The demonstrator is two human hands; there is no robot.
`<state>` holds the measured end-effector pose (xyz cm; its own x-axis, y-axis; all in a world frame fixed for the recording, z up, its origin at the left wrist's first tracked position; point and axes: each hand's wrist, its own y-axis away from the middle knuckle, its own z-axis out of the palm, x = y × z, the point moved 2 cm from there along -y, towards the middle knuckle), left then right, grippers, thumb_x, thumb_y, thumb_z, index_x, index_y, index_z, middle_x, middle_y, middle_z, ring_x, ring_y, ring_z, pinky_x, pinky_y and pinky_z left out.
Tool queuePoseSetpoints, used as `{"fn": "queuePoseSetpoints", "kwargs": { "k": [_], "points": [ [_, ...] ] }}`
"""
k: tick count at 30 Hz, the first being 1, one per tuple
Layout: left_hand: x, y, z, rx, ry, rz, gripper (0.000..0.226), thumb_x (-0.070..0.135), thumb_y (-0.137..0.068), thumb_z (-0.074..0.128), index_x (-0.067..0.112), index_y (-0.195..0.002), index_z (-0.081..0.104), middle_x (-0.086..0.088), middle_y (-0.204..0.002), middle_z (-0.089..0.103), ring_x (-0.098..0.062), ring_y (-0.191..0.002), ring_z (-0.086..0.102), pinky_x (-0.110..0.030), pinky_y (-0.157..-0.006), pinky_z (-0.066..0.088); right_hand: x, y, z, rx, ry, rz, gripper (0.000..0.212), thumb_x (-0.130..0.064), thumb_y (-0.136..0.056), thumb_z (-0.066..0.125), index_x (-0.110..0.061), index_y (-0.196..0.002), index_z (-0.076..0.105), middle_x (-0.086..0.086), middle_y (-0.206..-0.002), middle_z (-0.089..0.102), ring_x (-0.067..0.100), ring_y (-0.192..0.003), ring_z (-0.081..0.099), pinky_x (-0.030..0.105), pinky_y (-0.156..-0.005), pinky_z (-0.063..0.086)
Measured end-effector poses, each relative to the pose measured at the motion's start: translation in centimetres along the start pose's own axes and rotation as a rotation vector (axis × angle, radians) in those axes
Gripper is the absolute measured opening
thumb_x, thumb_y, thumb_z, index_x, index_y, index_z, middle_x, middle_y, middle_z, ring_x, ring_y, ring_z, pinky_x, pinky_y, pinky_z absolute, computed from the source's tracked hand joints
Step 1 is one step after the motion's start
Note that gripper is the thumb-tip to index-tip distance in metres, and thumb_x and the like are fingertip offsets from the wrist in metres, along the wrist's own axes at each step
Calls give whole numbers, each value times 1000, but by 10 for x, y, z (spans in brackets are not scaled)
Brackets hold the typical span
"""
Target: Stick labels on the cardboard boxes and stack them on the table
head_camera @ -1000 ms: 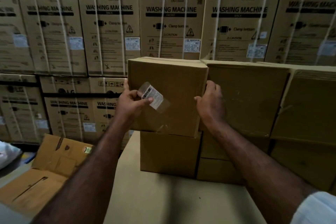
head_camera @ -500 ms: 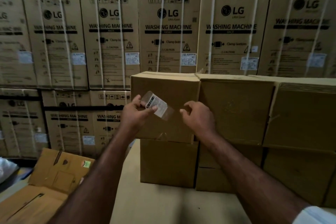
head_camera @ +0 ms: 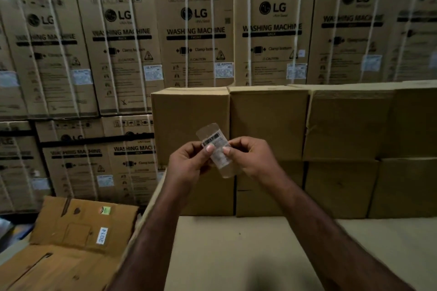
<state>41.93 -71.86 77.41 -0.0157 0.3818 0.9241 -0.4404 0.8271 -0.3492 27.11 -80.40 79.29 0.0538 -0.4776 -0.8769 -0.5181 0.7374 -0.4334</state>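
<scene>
At the centre of the frame both hands meet on the label (head_camera: 216, 149), a barcode sticker on a clear strip: the left hand (head_camera: 189, 163) and the right hand (head_camera: 250, 158) each pinch it between thumb and fingers. It is held in front of the upper-left cardboard box (head_camera: 189, 111); whether it touches the box cannot be told. The cardboard boxes (head_camera: 343, 125) stand two rows high, running to the right edge of the frame. Bare table (head_camera: 236, 255) lies open below the forearms, and its left edge runs beside flattened cardboard (head_camera: 78, 227) at lower left. Strapped washing machine cartons (head_camera: 196, 38) wall off the top.
</scene>
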Motion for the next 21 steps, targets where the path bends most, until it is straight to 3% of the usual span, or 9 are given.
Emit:
{"fn": "queuePoseSetpoints", "kwargs": {
  "k": [6,11,18,21],
  "points": [
    [-27,49,52,-70,99,-113,23,17,-91,62,4,-108,70,-16,-101,75,-28,-93,73,-38,-80,60,31,76,-38,170,-128,137,8,-16,-91,70,-11,-97,71,7,-93,75,21,-87,74,37,-70,61],
    [-51,89,98,-171,55,-207,18,11,-92,63,5,-107,71,-16,-100,75,-28,-90,72,-43,-83,57,46,144,-80,255,-171,241,6,-10,-94,65,-6,-92,69,5,-84,75,14,-75,72,25,-62,56],
    [-87,179,209,-387,-4,-325,10,7,-93,61,9,-86,67,1,-64,65,-19,-68,59,-33,-74,55,59,276,-173,406,-26,367,15,-12,-94,64,-6,-82,66,-2,-61,63,3,-47,51,17,-49,41],
    [-107,234,269,-536,-14,-409,16,11,-96,59,10,-80,61,2,-61,62,-19,-68,57,-33,-72,54,63,355,-215,482,14,473,21,-16,-96,62,2,-85,65,5,-69,66,6,-51,54,15,-48,42]
  ]
}}
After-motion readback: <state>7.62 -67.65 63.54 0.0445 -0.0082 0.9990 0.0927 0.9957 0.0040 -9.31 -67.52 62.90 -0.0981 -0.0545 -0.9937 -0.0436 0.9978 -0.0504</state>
